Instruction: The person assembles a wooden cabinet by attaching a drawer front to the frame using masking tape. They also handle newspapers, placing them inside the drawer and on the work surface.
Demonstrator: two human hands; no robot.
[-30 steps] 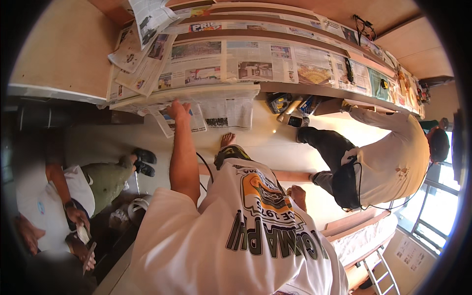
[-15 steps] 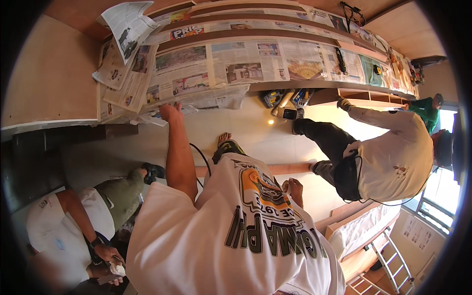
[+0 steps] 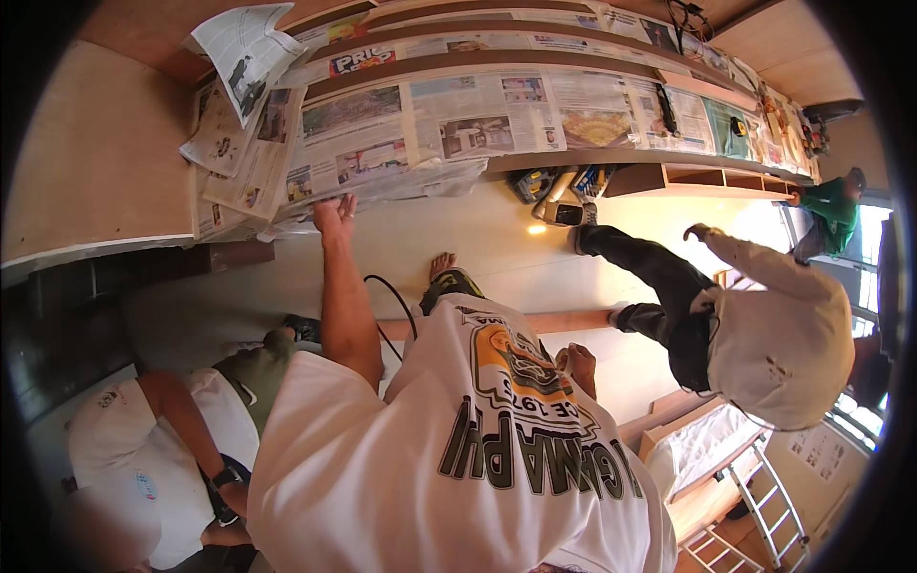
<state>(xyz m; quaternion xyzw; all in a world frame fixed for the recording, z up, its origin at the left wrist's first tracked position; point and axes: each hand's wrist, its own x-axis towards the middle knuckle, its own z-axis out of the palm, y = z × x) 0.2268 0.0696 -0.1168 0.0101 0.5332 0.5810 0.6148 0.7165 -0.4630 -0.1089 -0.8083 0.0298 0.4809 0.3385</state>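
Note:
My left hand (image 3: 334, 218) reaches to the front edge of a counter covered in newspaper sheets (image 3: 368, 119). Its fingers look partly spread and touch the edge, where clear plastic film (image 3: 444, 180) hangs down. No held thing shows in it. Close to the front of my white printed shirt (image 3: 449, 430), my right hand (image 3: 581, 368) is curled closed. Whatever lies in its fingers is too small and shaded to name. Loose newspaper sheets (image 3: 244, 57) stick up at the counter's left end.
Power tools (image 3: 549, 196) lie on the floor below the counter. To the right, a person in a light long-sleeved shirt (image 3: 778, 353) stands, with a person in green (image 3: 839, 215) beyond. Another person (image 3: 162, 439) crouches at lower left. A ladder (image 3: 774, 511) is at lower right.
My left hand has shifted slightly and its fingers have loosened at the paper edge. The person on the right has drawn an arm back from the counter. The crouching person has leaned inward.

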